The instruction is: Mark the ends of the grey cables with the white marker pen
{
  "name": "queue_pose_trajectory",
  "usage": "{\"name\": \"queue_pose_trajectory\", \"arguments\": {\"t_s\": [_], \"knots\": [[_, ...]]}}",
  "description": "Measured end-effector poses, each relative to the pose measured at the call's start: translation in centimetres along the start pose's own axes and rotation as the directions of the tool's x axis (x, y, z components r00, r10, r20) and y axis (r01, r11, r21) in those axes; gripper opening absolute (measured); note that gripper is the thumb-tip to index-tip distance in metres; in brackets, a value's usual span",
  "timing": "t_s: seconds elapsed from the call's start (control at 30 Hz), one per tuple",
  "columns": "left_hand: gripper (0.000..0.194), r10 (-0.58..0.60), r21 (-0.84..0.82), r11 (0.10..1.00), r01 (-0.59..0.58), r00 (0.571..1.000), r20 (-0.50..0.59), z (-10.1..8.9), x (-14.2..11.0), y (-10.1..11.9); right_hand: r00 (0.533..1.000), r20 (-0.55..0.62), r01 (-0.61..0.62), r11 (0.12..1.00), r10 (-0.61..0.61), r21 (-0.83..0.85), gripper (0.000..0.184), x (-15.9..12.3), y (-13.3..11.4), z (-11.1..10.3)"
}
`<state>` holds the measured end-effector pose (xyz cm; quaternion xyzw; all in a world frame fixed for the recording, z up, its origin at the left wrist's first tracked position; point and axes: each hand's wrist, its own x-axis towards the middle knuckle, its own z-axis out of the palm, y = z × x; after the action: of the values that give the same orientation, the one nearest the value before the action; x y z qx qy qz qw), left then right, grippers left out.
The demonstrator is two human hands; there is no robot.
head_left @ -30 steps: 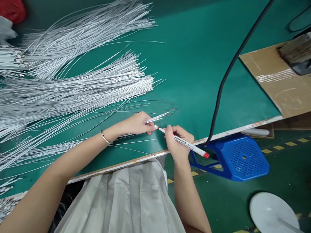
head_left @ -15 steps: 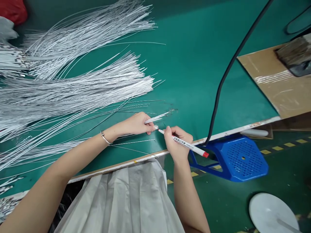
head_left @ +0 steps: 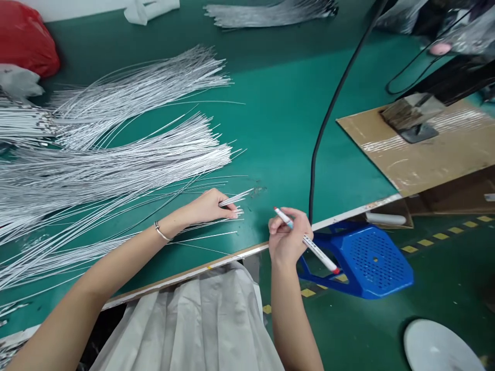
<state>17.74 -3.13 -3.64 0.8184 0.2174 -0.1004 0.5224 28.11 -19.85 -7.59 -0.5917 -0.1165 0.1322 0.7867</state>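
Note:
My left hand, with a bracelet at its wrist, is closed on several thin white wires whose ends stick out to the right past the fingers. My right hand grips a white marker pen with a red end. The pen slants across the hand, its tip pointing up and left, apart from the wires. Large bundles of the same wires lie on the green table to the left and beyond my left hand.
A black cable hangs down to the table edge right of my hands. Cardboard lies at the right with a block on it. Below the edge stand a blue plastic stool and a round white object. A red bag sits far left.
My right hand has drawn the marker away from the wire ends, to the right, and tilted it. My left hand still holds the wires. The camera view has shifted, showing more of the table's far side.

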Motion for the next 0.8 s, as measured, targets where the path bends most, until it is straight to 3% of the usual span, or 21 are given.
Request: {"name": "queue_pose_trajectory", "arguments": {"t_s": [0.07, 0.13, 0.27, 0.37, 0.53, 0.8], "knots": [[0.042, 0.01, 0.062, 0.998, -0.007, 0.999, -0.048, -0.5, -0.3, 0.3, 0.999, 0.033, -0.018, 1.0, 0.018, -0.023, 0.044, 0.3, -0.5, 0.0], [0.047, 0.056, 0.101, 0.994, -0.049, 0.996, -0.069, -1.1, -0.6, 0.6, 0.995, 0.095, -0.008, 0.988, 0.023, -0.154, 0.046, 0.6, -1.0, -0.1], [0.047, 0.157, 0.102, 0.984, -0.149, 0.985, -0.075, -2.1, -1.5, 1.1, 0.951, 0.306, 0.189, 0.883, -0.054, -0.429, 0.036, 1.4, -2.1, 0.1], [0.045, 0.143, 0.038, 0.989, -0.141, 0.988, -0.057, -2.5, -2.2, 1.4, 0.898, 0.43, 0.327, 0.791, -0.09, -0.516, 0.038, 1.7, -2.9, 1.0], [0.043, 0.155, 0.012, 0.988, -0.155, 0.982, -0.105, -2.3, -2.8, 1.7, 0.825, 0.542, 0.483, 0.698, -0.161, -0.528, 0.041, 1.7, -3.9, 2.6], [0.044, 0.176, -0.052, 0.982, -0.183, 0.978, -0.116, -2.2, -3.7, 2.1, 0.731, 0.642, 0.608, 0.646, -0.231, -0.461, 0.041, 1.3, -4.4, 3.6]]}}
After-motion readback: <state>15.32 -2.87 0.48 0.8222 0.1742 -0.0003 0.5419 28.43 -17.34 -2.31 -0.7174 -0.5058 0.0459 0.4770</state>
